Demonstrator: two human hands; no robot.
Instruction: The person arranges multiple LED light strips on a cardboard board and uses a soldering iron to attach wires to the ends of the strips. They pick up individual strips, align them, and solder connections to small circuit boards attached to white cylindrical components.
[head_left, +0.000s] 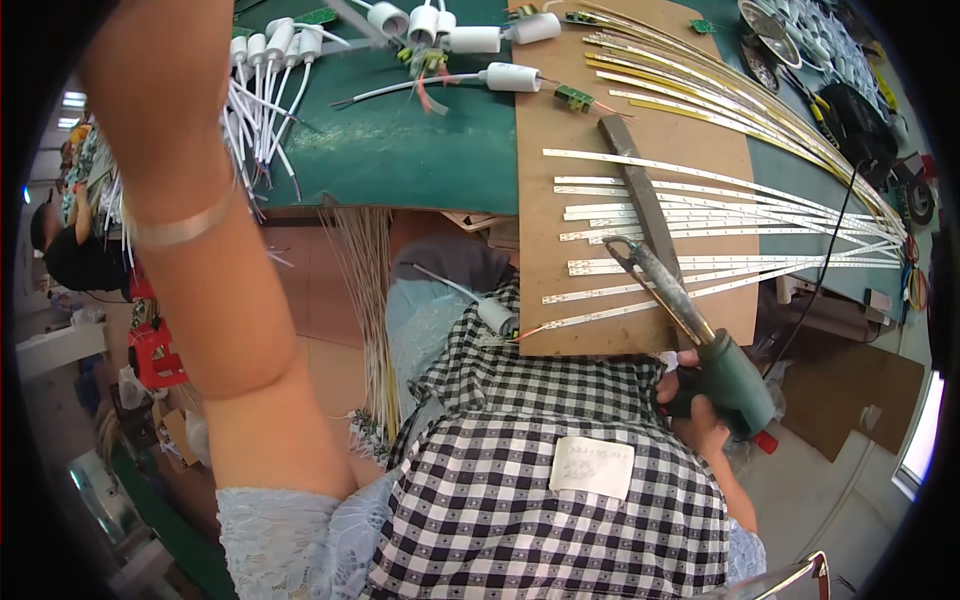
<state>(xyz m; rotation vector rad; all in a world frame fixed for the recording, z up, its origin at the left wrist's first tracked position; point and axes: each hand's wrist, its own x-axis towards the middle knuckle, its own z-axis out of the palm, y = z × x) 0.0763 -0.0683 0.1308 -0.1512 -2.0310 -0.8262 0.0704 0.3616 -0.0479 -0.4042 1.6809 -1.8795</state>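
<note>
The soldering iron (690, 315) lay between 3 and 4 o'clock in the view, its tip pointing toward 11 o'clock. The right hand (704, 428) had its grip closed around the fat green handle. The tip was over the left edge of a grey metal bar (636, 190); whether they touched could not be told. That bar lay across a fan of white LED strips (720, 192) on a brown board (560, 125), and the strips drew together toward 3 o'clock. A second, yellowish bundle (690, 75) ran along at about 1 o'clock. Near the board's 7 o'clock corner was a white cylinder (495, 316) with a wire, over the black-and-white checked cloth (540, 510). At 12 o'clock, more white cylinders (425, 22) and a small green circuit board (574, 97) lay above the green table (420, 150) and the board. The left hand (150, 85) stretched toward 10 o'clock, blurred and cut off at the top, so its grip could not be told. Another person (85, 250) was at 9 o'clock, above a red stool (155, 355).
</note>
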